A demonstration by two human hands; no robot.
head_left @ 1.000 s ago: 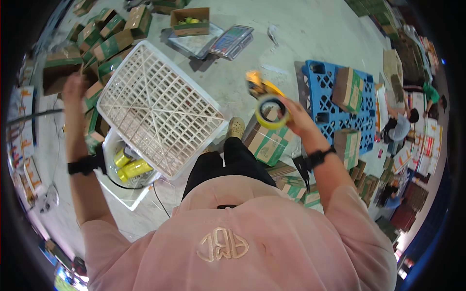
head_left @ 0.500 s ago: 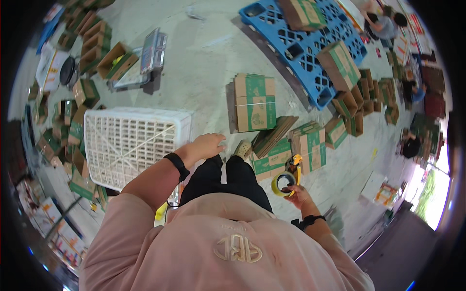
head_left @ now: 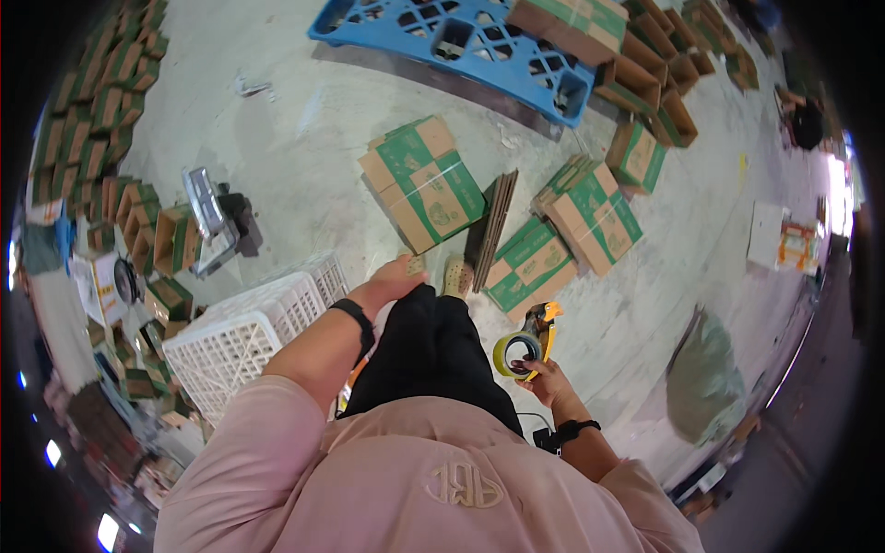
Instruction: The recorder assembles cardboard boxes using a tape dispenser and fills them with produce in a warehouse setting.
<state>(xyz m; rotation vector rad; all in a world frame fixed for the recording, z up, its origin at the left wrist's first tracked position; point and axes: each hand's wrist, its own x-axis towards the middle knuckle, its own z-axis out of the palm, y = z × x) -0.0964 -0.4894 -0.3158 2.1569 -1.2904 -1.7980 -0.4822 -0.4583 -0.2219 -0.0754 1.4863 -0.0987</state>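
Observation:
A tape dispenser (head_left: 538,330) with a yellow and black body and a roll of tape is in my right hand (head_left: 551,382), its fingers closed round it at the right of my legs. My left hand (head_left: 398,279) holds nothing and hangs in front of my left thigh, fingers loosely apart and partly foreshortened. Beyond it, a strapped stack of flattened green and brown cartons (head_left: 429,192) lies on the floor. Flat cardboard sheets (head_left: 496,229) stand on edge just right of my shoe (head_left: 456,275). Two more carton bundles, a nearer one (head_left: 527,269) and a farther one (head_left: 597,219), lie to their right.
A white plastic crate (head_left: 241,336) stands at my left, beside my forearm. Farther ahead is a blue pallet (head_left: 406,39) with a carton (head_left: 576,26) on it. Metal scales (head_left: 210,217) and many open cartons (head_left: 175,241) line the left. A greenish sack (head_left: 705,382) lies right.
My view has turned to the right, and the crate, pallet and carton stacks have shifted in it. The tape dispenser stays in my right hand; my left hand remains in front of my thigh.

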